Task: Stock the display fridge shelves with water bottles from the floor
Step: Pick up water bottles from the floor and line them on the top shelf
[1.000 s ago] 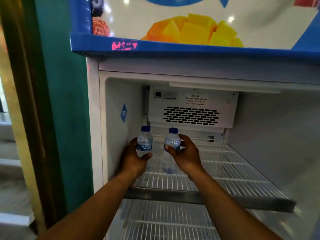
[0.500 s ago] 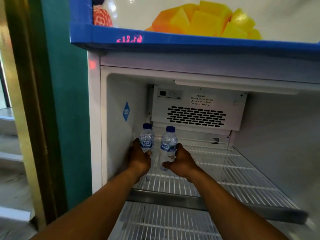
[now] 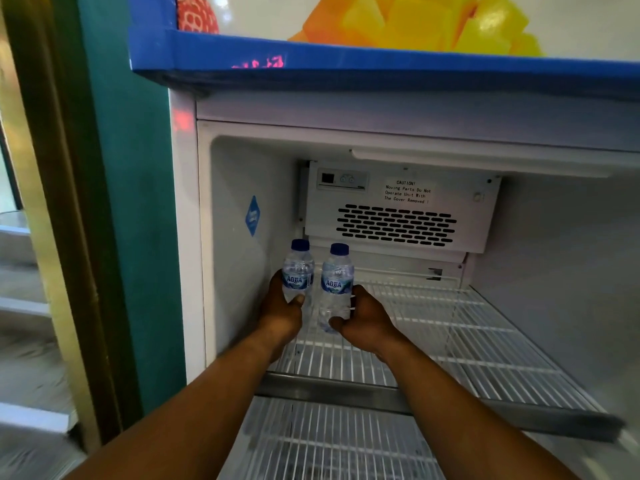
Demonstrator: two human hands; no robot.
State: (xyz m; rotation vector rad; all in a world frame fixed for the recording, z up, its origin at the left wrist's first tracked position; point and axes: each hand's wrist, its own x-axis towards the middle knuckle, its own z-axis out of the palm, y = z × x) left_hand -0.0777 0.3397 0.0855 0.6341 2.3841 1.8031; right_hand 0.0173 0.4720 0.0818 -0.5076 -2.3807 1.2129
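Two small blue-capped water bottles stand side by side at the back left of the top wire shelf (image 3: 450, 327) of the open display fridge. My left hand (image 3: 280, 313) grips the left bottle (image 3: 297, 271) low on its body, close to the fridge's left wall. My right hand (image 3: 363, 320) grips the right bottle (image 3: 336, 278) near its base. Both bottles are upright, labels facing me. Whether their bases touch the wire is hidden by my hands.
The fan housing (image 3: 398, 209) with a vent and caution label hangs just behind the bottles. A second wire shelf (image 3: 329, 441) lies below, behind a metal front rail (image 3: 346, 393). A teal wall (image 3: 128, 202) stands left of the fridge.
Both hands have carried the bottles deeper and lower toward the shelf's back left corner. The bottles now sit closer together, and my grip has slid down their bodies.
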